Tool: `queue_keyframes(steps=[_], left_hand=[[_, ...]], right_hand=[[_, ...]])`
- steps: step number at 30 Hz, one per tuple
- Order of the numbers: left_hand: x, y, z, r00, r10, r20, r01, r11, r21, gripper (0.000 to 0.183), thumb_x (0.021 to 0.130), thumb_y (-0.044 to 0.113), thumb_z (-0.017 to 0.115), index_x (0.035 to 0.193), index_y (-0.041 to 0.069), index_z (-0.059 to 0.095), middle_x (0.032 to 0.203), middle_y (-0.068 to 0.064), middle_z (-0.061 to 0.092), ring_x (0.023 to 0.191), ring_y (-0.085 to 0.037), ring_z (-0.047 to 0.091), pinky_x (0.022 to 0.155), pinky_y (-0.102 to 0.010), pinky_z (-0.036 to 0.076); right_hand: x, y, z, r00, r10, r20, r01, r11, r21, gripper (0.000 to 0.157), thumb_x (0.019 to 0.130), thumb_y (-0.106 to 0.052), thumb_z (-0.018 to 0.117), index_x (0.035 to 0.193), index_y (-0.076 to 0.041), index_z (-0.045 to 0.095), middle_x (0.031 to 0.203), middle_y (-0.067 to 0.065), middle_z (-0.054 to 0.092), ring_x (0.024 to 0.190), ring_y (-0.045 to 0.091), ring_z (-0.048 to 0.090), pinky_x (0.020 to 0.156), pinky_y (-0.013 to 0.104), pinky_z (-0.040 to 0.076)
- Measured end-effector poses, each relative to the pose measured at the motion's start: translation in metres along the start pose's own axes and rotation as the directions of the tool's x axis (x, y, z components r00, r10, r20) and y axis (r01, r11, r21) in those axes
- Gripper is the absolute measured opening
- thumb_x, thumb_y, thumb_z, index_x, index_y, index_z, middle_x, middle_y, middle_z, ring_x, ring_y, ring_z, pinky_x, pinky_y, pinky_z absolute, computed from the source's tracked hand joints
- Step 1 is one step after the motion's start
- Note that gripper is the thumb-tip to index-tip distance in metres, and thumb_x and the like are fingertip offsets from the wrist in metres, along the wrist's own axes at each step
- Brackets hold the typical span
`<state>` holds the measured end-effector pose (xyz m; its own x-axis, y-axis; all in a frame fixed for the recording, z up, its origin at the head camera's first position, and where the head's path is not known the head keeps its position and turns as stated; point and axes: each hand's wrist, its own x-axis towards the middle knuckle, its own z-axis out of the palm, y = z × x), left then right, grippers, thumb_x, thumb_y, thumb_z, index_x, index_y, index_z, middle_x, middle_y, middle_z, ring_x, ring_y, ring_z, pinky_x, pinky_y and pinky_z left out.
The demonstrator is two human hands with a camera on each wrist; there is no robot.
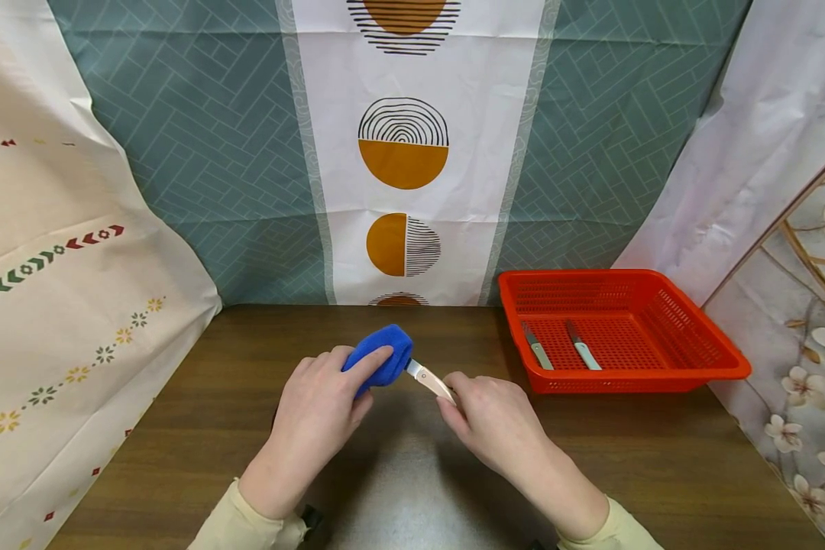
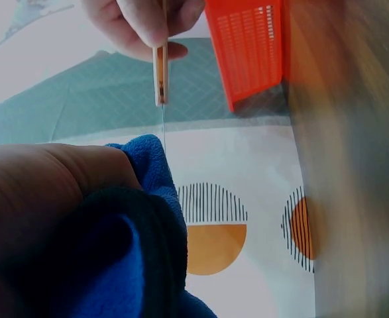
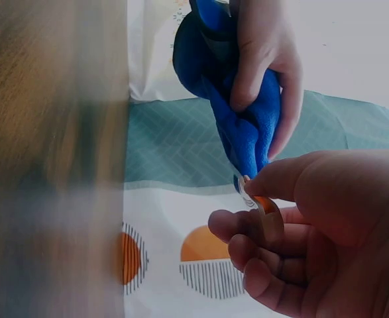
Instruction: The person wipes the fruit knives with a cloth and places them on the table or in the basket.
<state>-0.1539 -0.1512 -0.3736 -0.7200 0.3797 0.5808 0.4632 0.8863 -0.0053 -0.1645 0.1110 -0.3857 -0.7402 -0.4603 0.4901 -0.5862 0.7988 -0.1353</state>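
My left hand (image 1: 319,401) holds a folded blue cloth (image 1: 388,359) wrapped over the blade of a folding knife. The knife's pale handle (image 1: 431,382) is gripped by my right hand (image 1: 491,416) between thumb and fingers. Only a short stretch of the metal blade (image 1: 413,368) shows between cloth and handle; the cloth hides the rest. From the left wrist, the blade appears as a thin line running down beside the blue cloth (image 2: 148,159). In the right wrist view, thumb and fingers of my right hand (image 3: 327,232) close round the handle (image 3: 270,222), just below the cloth (image 3: 247,139).
A red plastic basket (image 1: 646,374) stands at the back right of the brown wooden table (image 1: 165,451). Two slim pieces with pale handles lie in it, one cream-handled (image 1: 539,353), the other white-handled (image 1: 587,355). Patterned cloth (image 1: 247,153) hangs behind the table.
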Motion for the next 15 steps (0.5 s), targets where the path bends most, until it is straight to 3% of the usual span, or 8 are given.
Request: queue_keyframes(steps=[15], left_hand=[[-0.001,-0.015,0.003,0.999,-0.028,-0.03,0.028,1.0,-0.009,0.063,0.083,0.014,0.095,0.143,0.023,0.075,0.114,-0.016,0.076,0.092,-0.035,0.073,0.078,-0.05,0.059]], right_hand=[[-0.002,0.001,0.001,0.998,-0.036,-0.046,0.036,0.999,-0.002,0.011,0.096,-0.021,0.084,0.097,-0.016,0.074,0.061,-0.012,0.043,0.052,0.011,0.045,0.047,0.032,0.037]])
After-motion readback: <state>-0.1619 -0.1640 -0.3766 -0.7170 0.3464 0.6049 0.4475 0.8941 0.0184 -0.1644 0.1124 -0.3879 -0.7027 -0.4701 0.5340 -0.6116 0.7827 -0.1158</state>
